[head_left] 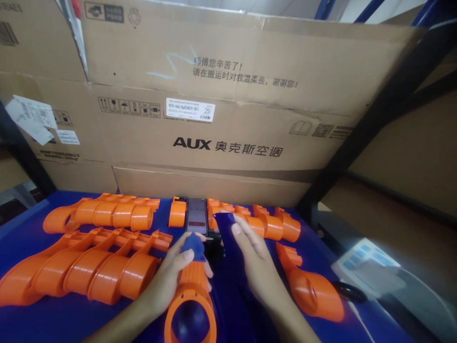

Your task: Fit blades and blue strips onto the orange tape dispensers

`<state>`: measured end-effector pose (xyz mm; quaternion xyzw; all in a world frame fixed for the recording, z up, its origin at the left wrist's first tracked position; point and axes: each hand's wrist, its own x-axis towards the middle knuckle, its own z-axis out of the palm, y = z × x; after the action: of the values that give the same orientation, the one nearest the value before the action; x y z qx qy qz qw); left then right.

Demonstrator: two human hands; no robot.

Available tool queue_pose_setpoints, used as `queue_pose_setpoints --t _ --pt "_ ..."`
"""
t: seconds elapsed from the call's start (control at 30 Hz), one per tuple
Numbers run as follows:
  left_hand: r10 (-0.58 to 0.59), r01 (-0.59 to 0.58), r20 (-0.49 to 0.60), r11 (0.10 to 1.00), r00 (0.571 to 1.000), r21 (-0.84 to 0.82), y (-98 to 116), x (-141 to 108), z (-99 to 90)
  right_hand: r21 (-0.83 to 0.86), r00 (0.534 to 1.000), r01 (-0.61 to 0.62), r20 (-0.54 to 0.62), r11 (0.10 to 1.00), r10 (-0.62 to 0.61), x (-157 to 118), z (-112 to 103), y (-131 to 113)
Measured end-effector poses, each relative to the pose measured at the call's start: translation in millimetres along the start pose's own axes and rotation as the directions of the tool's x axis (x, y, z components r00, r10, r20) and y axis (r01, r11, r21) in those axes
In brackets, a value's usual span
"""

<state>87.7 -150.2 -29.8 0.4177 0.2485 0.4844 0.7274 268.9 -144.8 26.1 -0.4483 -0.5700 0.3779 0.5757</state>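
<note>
1. Both hands are occupied: the left hand is closed around the ribbed stem of a ring-ended orange plastic part, its thumb pressing a small blue cloth-like piece against the stem's far end.

2. Opposite it, the right hand pinches a dark blue sheet narrowly between thumb and fingers near its upper edge. Whether this sheet is fabric or film, I cannot tell, nor where its lower end stops against the similarly blue tabletop.

3. Judging by the grips, the step in hand is working the blue material at the stem while the left hand steadies the part. A next move at this spot would call for a firm left hold, the thumb kept on the small piece, and the right hand's sheet kept free of the stem.

4. As for position, the held part lies mostly below the left fingers, its open ring facing the wearer. The right hand is beside it, across a gap, and does not touch it.

5. Beyond the hands, a smartphone is propped near the cardboard carton. Similar orange parts flank the hands: a left rear row, a left front row, a right rear group, and a single orange part nearer the wearer on the right.
</note>
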Motion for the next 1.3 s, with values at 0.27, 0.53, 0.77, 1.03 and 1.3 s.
queue_pose_setpoints --t 0.27,0.53,0.77,1.03,1.3 --pt "0.071 -0.073 -0.038 0.995 0.997 -0.063 -9.1 4.4 -4.6 -0.046 0.978 0.014 0.208 0.999 -0.004 -6.0 -0.3 6.1" --pt "0.136 -0.137 -0.096 0.991 0.986 -0.006 -16.2 5.8 -13.0 -0.14 0.956 0.091 0.289 0.986 -0.047 -7.9 1.9 1.7" --pt "0.139 -0.151 -0.104 0.981 0.985 -0.125 -10.0 5.9 -6.4 -0.234 0.967 0.136 0.242 0.963 -0.078 -10.0 -1.0 4.5" --pt "0.223 -0.228 -0.08 0.972 0.971 -0.057 -7.6 4.3 -8.0 -0.248 0.956 0.185 0.269 0.951 -0.116 -10.5 -1.9 2.8" --pt "0.251 -0.255 -0.074 0.965 0.965 -0.062 -11.5 3.3 -10.6 -0.306 0.957 0.206 0.263 0.93 -0.126 -11.5 0.6 1.8"
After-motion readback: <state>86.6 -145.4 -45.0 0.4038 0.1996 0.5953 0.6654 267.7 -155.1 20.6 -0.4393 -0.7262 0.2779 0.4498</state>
